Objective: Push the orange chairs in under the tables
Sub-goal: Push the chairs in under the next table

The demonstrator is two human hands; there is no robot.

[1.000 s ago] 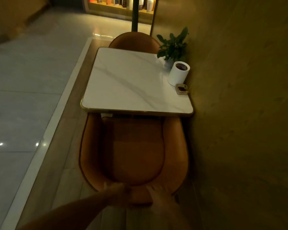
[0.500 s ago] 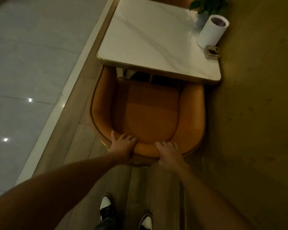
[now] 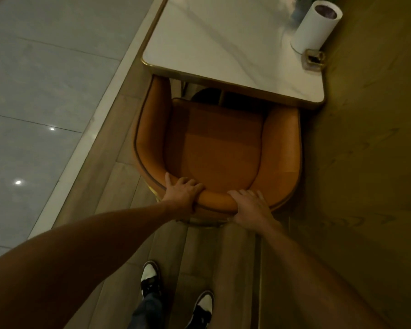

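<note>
An orange tub chair (image 3: 218, 148) stands in front of me, facing a white marble table (image 3: 223, 43) with a gold rim. The front of its seat and the tips of its arms lie just under the table's near edge. My left hand (image 3: 182, 192) grips the top of the curved backrest on the left. My right hand (image 3: 249, 207) grips the same backrest to the right of centre, fingers curled over the top. Both arms are stretched out toward the chair.
A yellowish wall (image 3: 370, 162) runs close along the right of chair and table. On the table's far right stand a white cylinder (image 3: 314, 27) and a small dish (image 3: 314, 58). My black and white shoes (image 3: 150, 279) are on the wooden floor strip; grey tiles (image 3: 33, 91) lie left.
The view has tilted down and closed in on the chair. My hands have settled into a firm grip on the backrest. The far chair and the plant have left the view.
</note>
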